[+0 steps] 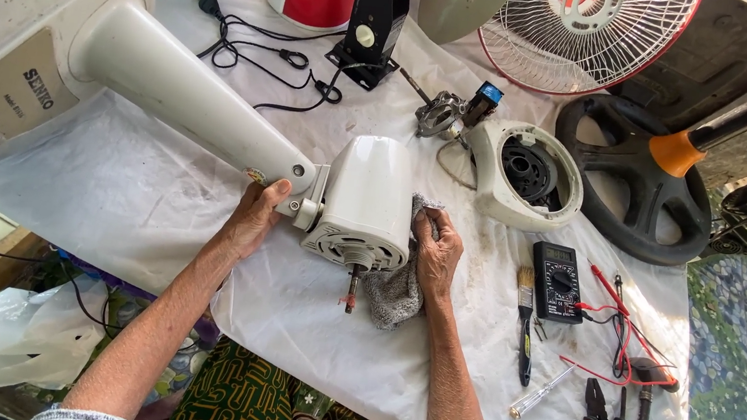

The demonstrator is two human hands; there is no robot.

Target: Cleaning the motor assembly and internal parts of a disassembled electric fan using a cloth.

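White cloth-covered table (155, 212), tools along the right. Left hand (251, 221) grips the white plastic fan motor housing (365, 201) at its neck joint (mid-table), while right hand (435, 256) presses a grey rag (394, 293) against its right side. Black multimeter (557, 281) sits nearby.

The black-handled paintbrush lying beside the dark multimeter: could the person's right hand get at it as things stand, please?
Probably yes. The black-handled paintbrush lies uncovered on the white cloth-covered table, just right of the right hand, with nothing between. That hand presses a grey rag against the white fan motor housing, so it must let go.
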